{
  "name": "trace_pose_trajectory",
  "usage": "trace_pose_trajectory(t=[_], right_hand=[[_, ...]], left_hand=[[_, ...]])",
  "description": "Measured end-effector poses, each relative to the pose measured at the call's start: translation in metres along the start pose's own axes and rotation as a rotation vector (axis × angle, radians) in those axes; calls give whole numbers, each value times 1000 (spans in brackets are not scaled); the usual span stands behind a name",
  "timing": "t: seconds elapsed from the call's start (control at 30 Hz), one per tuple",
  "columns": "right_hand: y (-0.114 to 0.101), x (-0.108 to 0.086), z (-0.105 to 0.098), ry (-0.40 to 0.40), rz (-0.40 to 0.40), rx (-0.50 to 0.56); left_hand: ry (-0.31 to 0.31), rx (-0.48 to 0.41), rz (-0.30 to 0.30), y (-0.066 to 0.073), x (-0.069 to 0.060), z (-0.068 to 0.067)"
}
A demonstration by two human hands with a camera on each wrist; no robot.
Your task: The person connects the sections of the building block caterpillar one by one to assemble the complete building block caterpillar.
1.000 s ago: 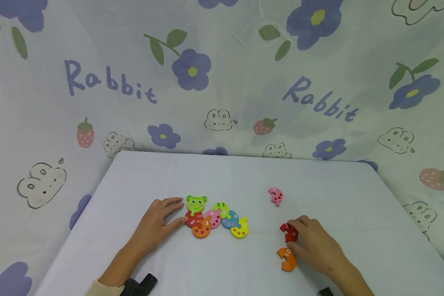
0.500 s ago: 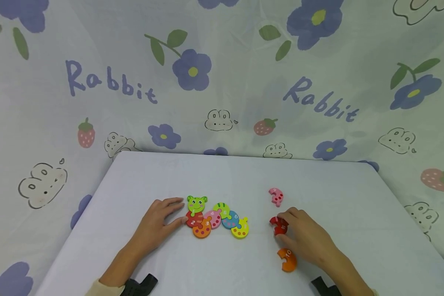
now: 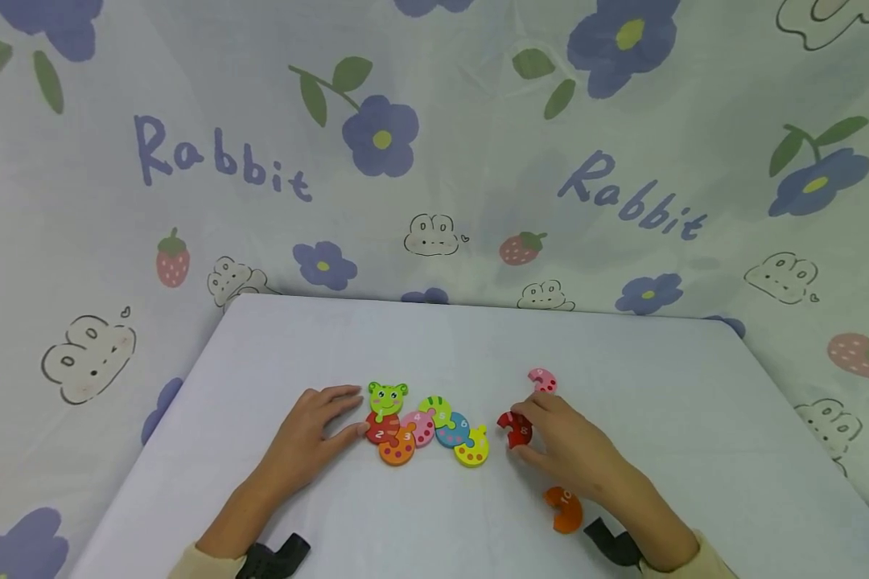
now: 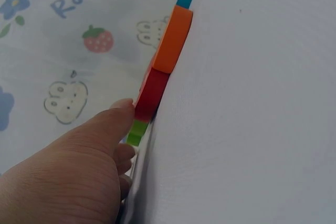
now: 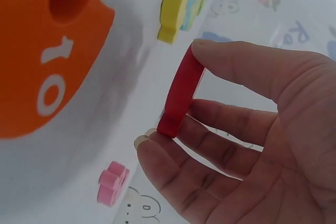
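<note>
A caterpillar puzzle lies joined on the table: a green smiling head (image 3: 387, 400), a red piece "2" (image 3: 380, 432), an orange "3" (image 3: 397, 449), then pink, green, blue and a yellow piece (image 3: 472, 450) at the right end. My left hand (image 3: 306, 438) rests at its left, thumb (image 4: 122, 111) touching the red "2", fingers extended beside the head. Between thumb and fingers my right hand (image 3: 575, 446) pinches a red puzzle piece "8" (image 3: 514, 432), right of the yellow piece and apart from it. In the right wrist view, that red piece (image 5: 181, 93) shows edge-on.
Behind my right hand lies a pink piece "9" (image 3: 543, 379), partly covered. An orange piece "10" (image 3: 566, 512) lies nearer, by the right forearm. A white cloth covers the table (image 3: 405, 515); a curtain with flowers and rabbits (image 3: 434, 161) hangs behind.
My right hand has moved left and slightly away from me with the red "8", from near the orange "10" toward the yellow piece. My left hand stays in place.
</note>
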State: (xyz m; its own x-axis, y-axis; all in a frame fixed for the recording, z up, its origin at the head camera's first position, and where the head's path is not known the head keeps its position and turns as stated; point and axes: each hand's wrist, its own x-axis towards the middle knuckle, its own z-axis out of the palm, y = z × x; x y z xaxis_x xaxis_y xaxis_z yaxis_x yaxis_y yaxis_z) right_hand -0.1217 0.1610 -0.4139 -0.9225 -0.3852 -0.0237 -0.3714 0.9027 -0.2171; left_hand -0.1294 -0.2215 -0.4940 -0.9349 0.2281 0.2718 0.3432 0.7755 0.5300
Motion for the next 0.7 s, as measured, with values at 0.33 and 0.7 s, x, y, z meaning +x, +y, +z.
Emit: trace_pose_trajectory(t=[0.33,0.7], right_hand=[[-4,17,7,-21,-108,37],[1,29,15,-65,-189,73]], left_hand=[[7,-8,9,-1,0,1],[20,2,24,-1,0,1]])
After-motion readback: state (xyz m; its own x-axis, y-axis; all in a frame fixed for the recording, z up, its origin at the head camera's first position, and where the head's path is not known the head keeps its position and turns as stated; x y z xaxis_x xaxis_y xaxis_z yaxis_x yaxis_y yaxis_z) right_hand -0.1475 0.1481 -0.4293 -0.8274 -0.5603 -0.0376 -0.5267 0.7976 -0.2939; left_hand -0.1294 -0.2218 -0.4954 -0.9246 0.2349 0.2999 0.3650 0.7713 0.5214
